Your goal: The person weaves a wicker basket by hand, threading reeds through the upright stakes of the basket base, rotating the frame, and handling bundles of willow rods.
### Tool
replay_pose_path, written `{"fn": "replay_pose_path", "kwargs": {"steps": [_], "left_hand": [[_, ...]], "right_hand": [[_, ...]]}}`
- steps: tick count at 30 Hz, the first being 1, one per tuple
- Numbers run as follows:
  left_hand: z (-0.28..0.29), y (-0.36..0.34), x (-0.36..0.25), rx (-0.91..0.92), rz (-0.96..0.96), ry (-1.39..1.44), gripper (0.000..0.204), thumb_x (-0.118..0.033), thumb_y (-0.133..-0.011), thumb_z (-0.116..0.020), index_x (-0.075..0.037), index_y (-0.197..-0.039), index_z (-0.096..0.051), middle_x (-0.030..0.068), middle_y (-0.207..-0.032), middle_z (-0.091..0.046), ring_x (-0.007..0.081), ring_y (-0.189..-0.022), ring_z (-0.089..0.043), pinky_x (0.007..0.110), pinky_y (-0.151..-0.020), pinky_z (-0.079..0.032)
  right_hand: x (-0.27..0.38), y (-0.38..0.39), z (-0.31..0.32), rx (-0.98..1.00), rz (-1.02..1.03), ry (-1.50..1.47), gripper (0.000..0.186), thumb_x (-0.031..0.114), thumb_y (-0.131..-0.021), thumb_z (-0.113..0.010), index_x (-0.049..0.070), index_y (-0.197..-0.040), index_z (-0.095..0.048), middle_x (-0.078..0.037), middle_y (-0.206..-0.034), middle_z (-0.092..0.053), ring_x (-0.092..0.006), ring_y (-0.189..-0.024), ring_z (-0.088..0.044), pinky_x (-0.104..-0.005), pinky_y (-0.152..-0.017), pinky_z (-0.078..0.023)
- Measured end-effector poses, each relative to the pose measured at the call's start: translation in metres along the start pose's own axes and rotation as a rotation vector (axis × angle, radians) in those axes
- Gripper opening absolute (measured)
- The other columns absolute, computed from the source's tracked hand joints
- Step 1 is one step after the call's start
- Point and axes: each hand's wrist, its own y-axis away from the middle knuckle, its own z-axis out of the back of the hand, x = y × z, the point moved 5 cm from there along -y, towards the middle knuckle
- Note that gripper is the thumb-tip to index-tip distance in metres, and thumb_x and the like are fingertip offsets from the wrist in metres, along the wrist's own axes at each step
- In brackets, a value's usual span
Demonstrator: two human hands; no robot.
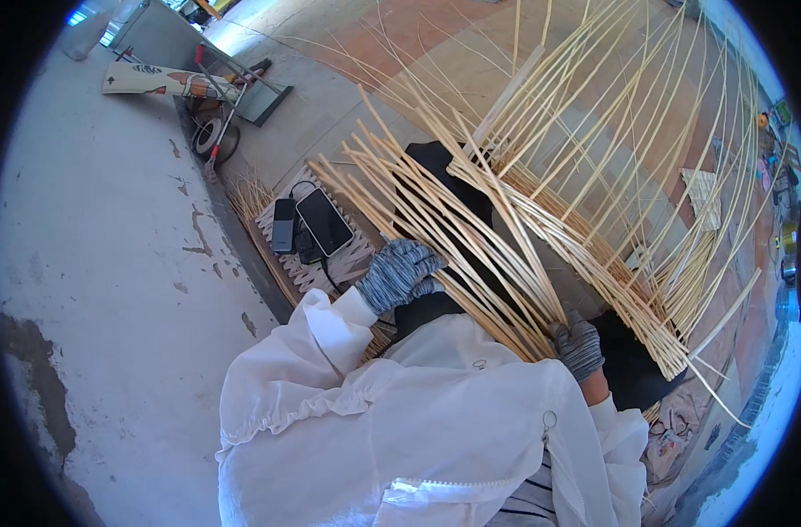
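A loose bundle of pale wicker rods [453, 235] lies slantwise across my lap. My left hand [400, 274], in a grey knitted glove, is closed around the left side of the bundle. My right hand [578, 345], gloved the same way, has its fingers curled at the lower right ends of the rods. Its fingertips are partly hidden. Just beyond, a partly woven wicker piece [585, 250] rests across my knees, with long thin stakes [624, 97] fanning up and away from it.
At my left, a smartphone [325, 221] and a small dark device [284, 226] with a cable sit on a slatted surface. A peeling white wall [111, 237] runs along the left. Farther off are a long-handled dustpan [264, 104] and a round black ring-shaped object [214, 139].
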Motion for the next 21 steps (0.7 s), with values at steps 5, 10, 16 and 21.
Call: {"fn": "replay_pose_path", "kwargs": {"steps": [5, 10, 16, 21], "left_hand": [[-0.002, 0.010, 0.007, 0.088, 0.010, 0.003, 0.051, -0.039, -0.067, -0.072, -0.011, -0.108, -0.062, 0.0092, -0.094, -0.060, 0.0271, -0.083, -0.057, 0.039, -0.074, -0.044], [0.015, -0.004, 0.029, -0.212, 0.419, 0.466, 0.020, -0.011, -0.085, -0.060, -0.006, -0.105, -0.062, 0.0085, -0.104, -0.061, 0.0223, -0.097, -0.059, 0.030, -0.086, -0.049], [0.030, -0.048, 0.036, 0.020, 0.023, -0.161, 0.017, -0.016, -0.083, -0.059, -0.010, -0.097, -0.065, 0.0090, -0.113, -0.057, 0.0225, -0.108, -0.052, 0.034, -0.091, -0.044], [-0.005, -0.056, 0.035, 0.307, -0.144, 0.052, 0.024, -0.025, -0.080, -0.063, -0.012, -0.099, -0.065, 0.0072, -0.113, -0.057, 0.0230, -0.104, -0.054, 0.036, -0.089, -0.045]], "right_hand": [[0.011, -0.013, 0.022, -0.017, 0.085, 0.241, 0.041, 0.013, -0.086, -0.056, 0.001, -0.124, -0.048, -0.023, -0.113, -0.057, -0.0364, -0.100, -0.057, -0.0386, -0.086, -0.047], [0.006, -0.033, 0.035, -0.055, 0.128, 0.330, 0.044, 0.014, -0.084, -0.058, 0.004, -0.125, -0.049, -0.020, -0.118, -0.055, -0.0341, -0.110, -0.052, -0.0378, -0.096, -0.040], [0.000, -0.039, 0.032, 0.012, 0.095, 0.317, 0.045, 0.017, -0.086, -0.058, 0.003, -0.127, -0.047, -0.020, -0.123, -0.053, -0.0326, -0.115, -0.050, -0.0356, -0.098, -0.039], [-0.003, -0.039, 0.031, 0.016, 0.087, 0.270, 0.045, 0.020, -0.085, -0.059, 0.003, -0.125, -0.049, -0.020, -0.120, -0.054, -0.0344, -0.111, -0.052, -0.0362, -0.096, -0.040]]}}
